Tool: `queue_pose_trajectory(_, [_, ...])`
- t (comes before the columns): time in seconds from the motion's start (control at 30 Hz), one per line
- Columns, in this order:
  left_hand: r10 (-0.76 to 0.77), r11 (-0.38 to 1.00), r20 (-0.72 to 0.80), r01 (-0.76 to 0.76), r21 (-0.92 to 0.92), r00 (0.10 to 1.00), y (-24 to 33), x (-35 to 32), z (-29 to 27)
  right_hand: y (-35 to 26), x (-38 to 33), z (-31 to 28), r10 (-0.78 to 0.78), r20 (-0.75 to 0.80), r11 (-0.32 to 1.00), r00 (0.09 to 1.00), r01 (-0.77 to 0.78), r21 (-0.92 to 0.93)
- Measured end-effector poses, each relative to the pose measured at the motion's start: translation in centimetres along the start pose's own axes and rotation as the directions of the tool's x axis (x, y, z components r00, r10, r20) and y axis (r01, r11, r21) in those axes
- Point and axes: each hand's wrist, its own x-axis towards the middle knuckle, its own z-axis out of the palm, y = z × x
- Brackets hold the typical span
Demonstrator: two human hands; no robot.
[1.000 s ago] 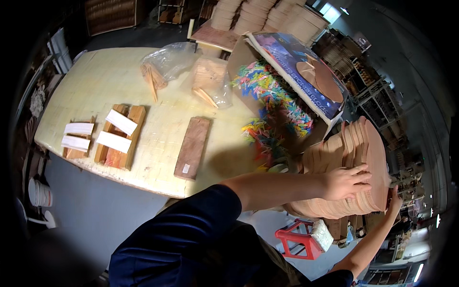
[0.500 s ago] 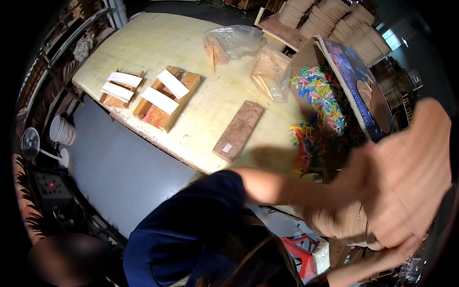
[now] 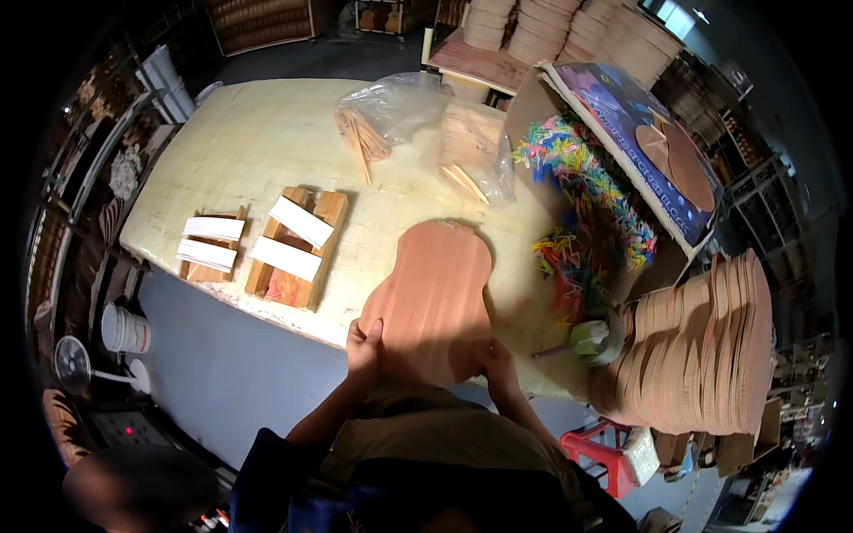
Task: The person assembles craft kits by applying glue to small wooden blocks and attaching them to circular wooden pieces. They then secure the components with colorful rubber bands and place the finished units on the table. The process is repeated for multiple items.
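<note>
A thin, reddish-brown ukulele-shaped wooden panel [image 3: 433, 298] lies in front of me at the near edge of the table, its narrower end pointing away. My left hand [image 3: 363, 352] grips its lower left edge, thumb on top. My right hand [image 3: 498, 366] is closed on the lower right edge; its fingertips are partly hidden under the wood. Beneath the panel, the brown block seen earlier is almost wholly covered. To the left stand two wooden blocks [image 3: 333, 209] bearing white strips [image 3: 285, 258].
On the right, a tall stack of similar panels [image 3: 702, 342] stands beside an open carton [image 3: 622, 147] of coloured clothespins [image 3: 613, 200]. Plastic bags [image 3: 400, 98] with wooden sticks lie at the back of the yellowish table [image 3: 258, 115]. A red stool [image 3: 604, 457] is below right.
The panel has come from the stack at the far right to the table in front of me. Both hands moved left with it, and my view has turned.
</note>
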Motion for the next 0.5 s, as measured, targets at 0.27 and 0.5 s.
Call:
queue_pose_trajectory(0.27, [0.128, 0.965, 0.029, -0.118, -0.234, 0.991, -2.9, 5.1, 2.4, 2.3, 7.0, -1.1, -0.587, -0.262, 0.679, 0.766, 0.289, -0.675])
queue_pose_trajectory(0.5, [0.08, 0.994, 0.041, -0.083, 0.064, 0.996, -0.8, 5.6, 0.9, -20.0, -7.4, 8.2, -0.65, 0.653, 0.58, 0.388, 0.809, 0.096])
